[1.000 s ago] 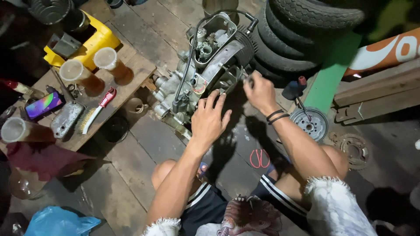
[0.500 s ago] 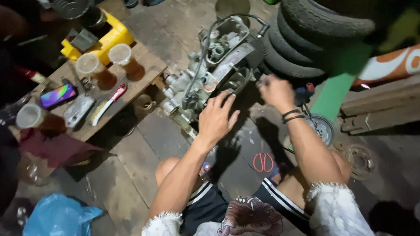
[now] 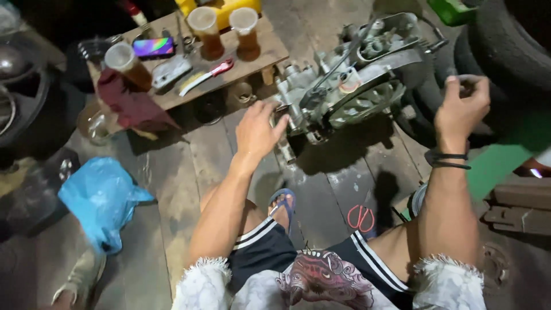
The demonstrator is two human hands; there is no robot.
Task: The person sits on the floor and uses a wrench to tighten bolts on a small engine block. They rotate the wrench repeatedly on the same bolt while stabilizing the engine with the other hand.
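Head view, hands apart, left hand point(image 3: 256, 131) spread beside engine block point(image 3: 350, 80), right hand point(image 3: 462, 106) pinching something indistinct.

A repair workshop: engine block point(image 3: 350, 80) on planks, stacked tyres point(image 3: 511, 51) beside.

The floor point(image 3: 172, 172) is made of old, dark wooden boards with stains on them. A low wooden table point(image 3: 270, 49) stands on it, and three plastic cups point(image 3: 204, 23) of brown drink sit on top. A phone point(image 3: 152, 47) with a bright screen lies there too. A red cloth point(image 3: 129, 103) hangs off the table's edge. A blue plastic bag point(image 3: 100, 198) lies on the boards. Black tires point(image 3: 511, 40) are stacked at the side. The light is dim, with dark corners.
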